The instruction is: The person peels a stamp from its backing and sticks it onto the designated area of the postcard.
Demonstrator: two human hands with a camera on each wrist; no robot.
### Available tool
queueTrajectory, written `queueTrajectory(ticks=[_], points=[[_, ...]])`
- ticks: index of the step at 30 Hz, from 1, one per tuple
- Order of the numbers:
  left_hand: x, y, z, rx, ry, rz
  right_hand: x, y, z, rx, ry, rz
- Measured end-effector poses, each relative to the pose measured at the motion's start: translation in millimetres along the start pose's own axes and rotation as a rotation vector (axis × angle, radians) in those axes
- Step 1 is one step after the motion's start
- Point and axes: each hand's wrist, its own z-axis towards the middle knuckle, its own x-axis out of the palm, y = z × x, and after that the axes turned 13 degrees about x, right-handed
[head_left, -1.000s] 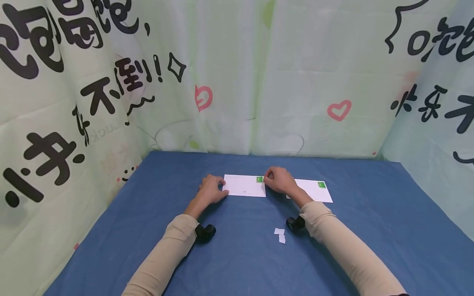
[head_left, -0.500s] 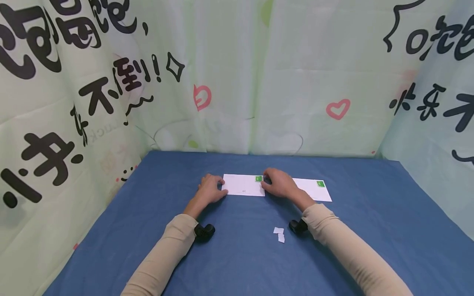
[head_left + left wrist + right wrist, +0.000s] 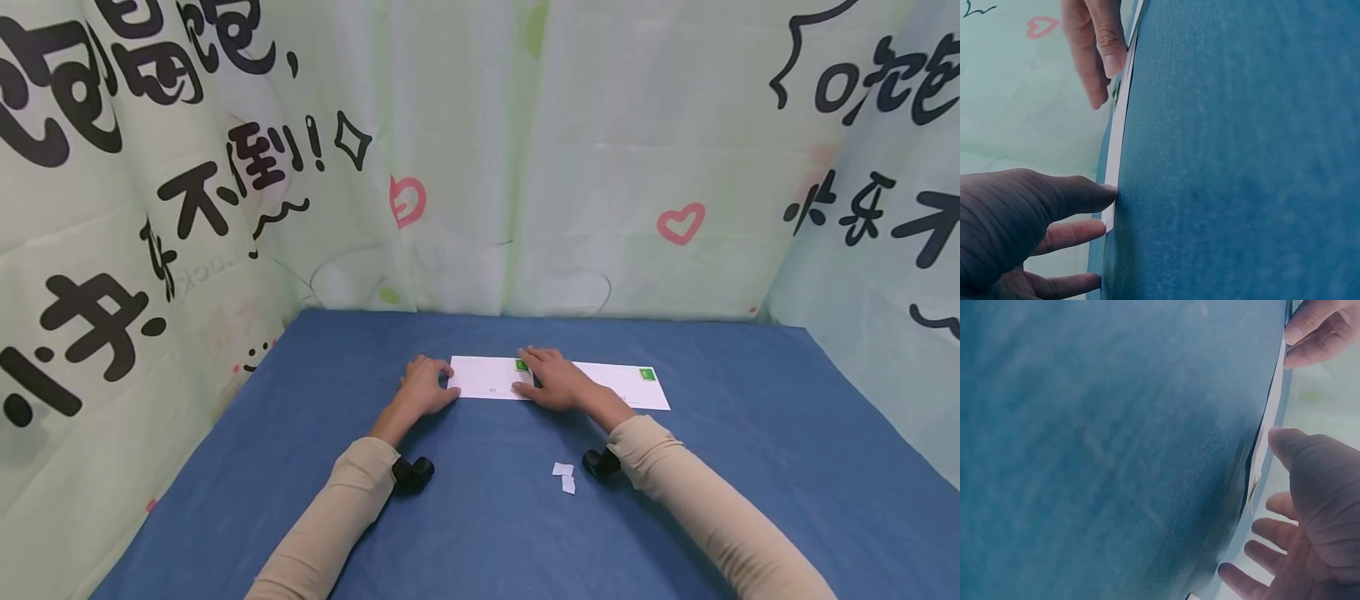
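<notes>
A white envelope (image 3: 483, 380) lies flat on the blue table, with a green stamp (image 3: 521, 365) at its far right corner. At its left end my left hand (image 3: 423, 387) touches the edge, thumb at the near corner and fingers farther back. In the left wrist view the fingers of this left hand (image 3: 1019, 225) are fairly straight. My right hand (image 3: 557, 381) is spread low over the right end, fingertips right at the stamp and partly covering it. The right wrist view shows the right hand (image 3: 1310, 512) with its fingers apart and nothing gripped.
To the right lies a second white envelope (image 3: 622, 383) with its own green stamp (image 3: 647, 375); my right hand and forearm hide part of it. Nearer on the cloth are two small white paper scraps (image 3: 563, 469). A printed pale curtain (image 3: 480, 167) surrounds the table (image 3: 480, 533).
My right hand has moved left from the envelope's right edge over the stamp, and its curled fingers have straightened and spread. My left hand stays at the left end.
</notes>
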Motion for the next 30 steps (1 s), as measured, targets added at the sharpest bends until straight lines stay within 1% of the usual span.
queueTrajectory(ticks=[4, 5, 10, 11, 12, 20, 30], points=[[2.1, 1.9, 1.6, -0.009, 0.001, -0.006, 2, 0, -1, -0.007, 0.029, 0.004], [7.5, 7.3, 4.5, 0.007, -0.015, 0.01, 3, 0, -1, -0.009, 0.033, 0.004], [8.9, 8.1, 4.8, 0.009, -0.022, 0.011, 6, -1, 1, -0.009, 0.051, -0.012], [8.6, 7.6, 4.4, 0.011, -0.022, 0.009, 7, -1, 2, -0.005, 0.058, -0.012], [3.4, 2.2, 1.2, -0.002, -0.008, -0.008, 7, -1, 2, -0.001, 0.065, -0.014], [-1.3, -2.6, -2.6, 0.008, -0.015, -0.003, 3, 1, 1, 0.022, 0.124, -0.031], [-1.1, -3.0, -2.4, 0.008, -0.013, -0.008, 4, 3, 2, 0.027, 0.159, -0.049]])
